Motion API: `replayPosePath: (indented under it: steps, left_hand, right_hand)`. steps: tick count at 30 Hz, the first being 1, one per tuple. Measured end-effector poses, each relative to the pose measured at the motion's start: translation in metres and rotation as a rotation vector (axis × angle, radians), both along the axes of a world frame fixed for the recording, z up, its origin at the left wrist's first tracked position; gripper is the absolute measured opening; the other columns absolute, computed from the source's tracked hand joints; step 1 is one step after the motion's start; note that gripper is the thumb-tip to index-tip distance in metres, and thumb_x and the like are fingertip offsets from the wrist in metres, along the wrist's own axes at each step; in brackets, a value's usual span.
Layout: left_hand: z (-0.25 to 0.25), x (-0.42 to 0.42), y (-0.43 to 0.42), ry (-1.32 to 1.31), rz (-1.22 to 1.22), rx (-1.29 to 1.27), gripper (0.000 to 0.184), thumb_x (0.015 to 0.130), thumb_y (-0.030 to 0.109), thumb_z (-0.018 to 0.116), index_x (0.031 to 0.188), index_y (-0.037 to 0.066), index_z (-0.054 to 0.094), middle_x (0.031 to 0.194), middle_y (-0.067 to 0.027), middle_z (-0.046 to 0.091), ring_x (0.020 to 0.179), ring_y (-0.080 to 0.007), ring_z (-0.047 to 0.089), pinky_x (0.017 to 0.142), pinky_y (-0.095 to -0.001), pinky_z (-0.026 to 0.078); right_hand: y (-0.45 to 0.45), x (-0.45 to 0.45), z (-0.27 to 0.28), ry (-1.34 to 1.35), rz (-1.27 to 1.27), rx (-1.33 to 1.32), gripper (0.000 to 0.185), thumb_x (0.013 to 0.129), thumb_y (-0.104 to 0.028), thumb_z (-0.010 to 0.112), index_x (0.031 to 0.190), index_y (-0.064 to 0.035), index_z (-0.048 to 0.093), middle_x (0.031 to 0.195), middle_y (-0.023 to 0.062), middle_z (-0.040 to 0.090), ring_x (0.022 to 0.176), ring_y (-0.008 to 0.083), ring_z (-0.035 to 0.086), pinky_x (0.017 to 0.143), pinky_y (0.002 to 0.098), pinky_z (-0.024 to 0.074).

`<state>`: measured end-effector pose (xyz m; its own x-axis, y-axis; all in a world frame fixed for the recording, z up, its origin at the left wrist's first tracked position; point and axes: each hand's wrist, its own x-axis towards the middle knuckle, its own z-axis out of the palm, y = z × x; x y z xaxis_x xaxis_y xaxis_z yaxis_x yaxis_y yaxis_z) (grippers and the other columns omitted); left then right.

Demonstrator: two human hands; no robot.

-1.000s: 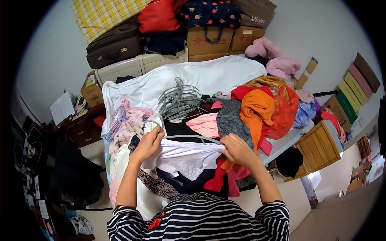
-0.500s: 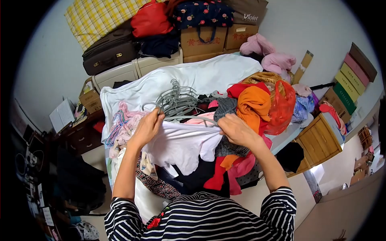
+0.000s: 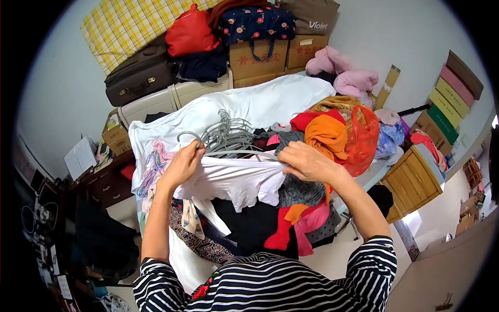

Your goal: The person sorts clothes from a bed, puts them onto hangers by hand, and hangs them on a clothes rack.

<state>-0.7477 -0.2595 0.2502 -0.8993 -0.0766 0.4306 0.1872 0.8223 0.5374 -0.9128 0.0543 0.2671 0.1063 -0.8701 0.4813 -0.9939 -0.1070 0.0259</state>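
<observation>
A white garment (image 3: 234,183) is stretched between my two hands, its upper edge nearly straight and its lower part hanging loose. Along that edge runs a grey hanger (image 3: 243,153), its hook rising beside my left hand. My left hand (image 3: 183,162) is closed on the hanger near the hook, at the garment's left end. My right hand (image 3: 306,162) pinches the garment's edge at the other end of the hanger; its fingertips are partly hidden. Just beyond lies a heap of grey hangers (image 3: 228,132) on the bed.
Orange cloth (image 3: 326,136), a red plastic bag (image 3: 362,140) and other clothes pile up on the right. Pink and blue hangers (image 3: 156,162) lie left. Behind the white sheet (image 3: 244,99) stand a suitcase (image 3: 139,78) and cardboard boxes (image 3: 258,60). A wooden cabinet (image 3: 415,182) stands right.
The garment's top edge is pulled straighter, and its lower part has risen, showing more black cloth beneath. My left hand has shifted slightly left with the hanger hook. The view has moved slightly.
</observation>
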Motion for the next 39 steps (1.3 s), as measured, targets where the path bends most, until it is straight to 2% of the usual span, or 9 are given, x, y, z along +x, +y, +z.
replayPosePath:
  steps: [5, 8, 14, 17, 20, 21, 22, 25, 39]
  left_hand:
    - [0.001, 0.0, 0.006, 0.099, 0.03, 0.085, 0.016, 0.094, 0.014, 0.047, 0.091, -0.002, 0.047, 0.075, -0.0177, 0.055, 0.069, -0.0313, 0.055, 0.064, -0.0367, 0.042]
    - [-0.013, -0.014, 0.011, 0.268, 0.084, 0.152, 0.016, 0.093, 0.014, 0.047, 0.089, -0.001, 0.046, 0.073, -0.0163, 0.054, 0.067, -0.0312, 0.054, 0.064, -0.0377, 0.042]
    - [-0.015, -0.014, 0.043, 0.287, 0.278, -0.025, 0.032, 0.081, 0.027, 0.068, 0.085, 0.002, 0.048, 0.065, -0.0111, 0.053, 0.059, -0.0232, 0.051, 0.057, -0.0333, 0.039]
    - [-0.025, -0.017, 0.031, 0.254, 0.24, 0.353, 0.027, 0.086, 0.023, 0.063, 0.081, 0.001, 0.049, 0.063, -0.0104, 0.051, 0.056, -0.019, 0.045, 0.054, -0.0312, 0.038]
    - [-0.026, -0.017, 0.036, 0.226, 0.263, 0.251, 0.021, 0.089, 0.017, 0.057, 0.082, 0.0, 0.048, 0.058, -0.0122, 0.049, 0.052, -0.0219, 0.045, 0.052, -0.0331, 0.038]
    - [-0.028, -0.02, 0.039, 0.279, 0.264, 0.149, 0.015, 0.091, 0.015, 0.051, 0.084, 0.001, 0.049, 0.057, -0.0158, 0.051, 0.051, -0.0298, 0.05, 0.051, -0.0377, 0.039]
    - [-0.034, -0.023, 0.037, 0.282, 0.259, 0.148, 0.015, 0.091, 0.015, 0.051, 0.084, 0.001, 0.049, 0.057, -0.0158, 0.051, 0.051, -0.0298, 0.05, 0.051, -0.0377, 0.039]
    - [-0.044, -0.026, 0.033, 0.235, 0.36, 0.014, 0.011, 0.091, 0.014, 0.052, 0.09, 0.003, 0.051, 0.065, -0.0194, 0.057, 0.063, -0.0391, 0.058, 0.054, -0.0452, 0.042]
    - [-0.051, -0.043, 0.03, 0.367, 0.121, -0.356, 0.006, 0.08, 0.005, 0.058, 0.081, 0.004, 0.052, 0.059, -0.0145, 0.054, 0.057, -0.0343, 0.055, 0.052, -0.044, 0.042]
  right_hand:
    - [-0.003, 0.018, -0.002, 0.092, 0.069, 0.11, 0.019, 0.071, -0.002, 0.058, 0.088, -0.0059, 0.051, 0.076, 0.008, 0.047, 0.075, 0.0256, 0.048, 0.068, 0.0355, 0.0397]
    - [-0.005, 0.033, -0.01, 0.216, 0.079, 0.1, 0.013, 0.074, -0.004, 0.054, 0.086, -0.0067, 0.052, 0.077, 0.0075, 0.05, 0.076, 0.0232, 0.051, 0.069, 0.0332, 0.0407]
    - [0.003, 0.04, -0.014, 0.214, -0.025, 0.234, 0.018, 0.076, -0.008, 0.053, 0.093, -0.0041, 0.052, 0.08, 0.0085, 0.054, 0.077, 0.0246, 0.053, 0.074, 0.0331, 0.0442]
    - [0.009, 0.04, -0.016, 0.06, -0.042, 0.049, 0.021, 0.075, -0.007, 0.056, 0.096, -0.0045, 0.051, 0.081, 0.0087, 0.052, 0.076, 0.0252, 0.051, 0.073, 0.0343, 0.0433]
    - [0.02, 0.034, -0.033, -0.053, -0.095, 0.028, 0.024, 0.075, -0.007, 0.059, 0.097, -0.0047, 0.05, 0.084, 0.01, 0.051, 0.077, 0.0273, 0.051, 0.073, 0.0369, 0.0417]
    - [0.023, 0.035, -0.036, -0.087, -0.107, 0.012, 0.025, 0.075, -0.008, 0.062, 0.098, -0.0045, 0.051, 0.085, 0.0104, 0.051, 0.08, 0.028, 0.05, 0.072, 0.0374, 0.0401]
    - [0.027, 0.034, -0.041, -0.084, -0.111, 0.01, 0.025, 0.075, -0.008, 0.062, 0.098, -0.0045, 0.051, 0.085, 0.0104, 0.051, 0.08, 0.028, 0.05, 0.072, 0.0374, 0.0401]
    - [0.036, 0.032, -0.049, -0.137, -0.167, -0.105, 0.027, 0.074, -0.01, 0.066, 0.098, -0.0047, 0.054, 0.085, 0.0098, 0.05, 0.081, 0.0274, 0.049, 0.073, 0.0354, 0.0387]
    - [0.047, 0.021, -0.035, -0.045, -0.177, -0.044, 0.014, 0.073, -0.014, 0.066, 0.082, -0.0091, 0.056, 0.078, 0.0034, 0.048, 0.077, 0.022, 0.047, 0.077, 0.0345, 0.0342]
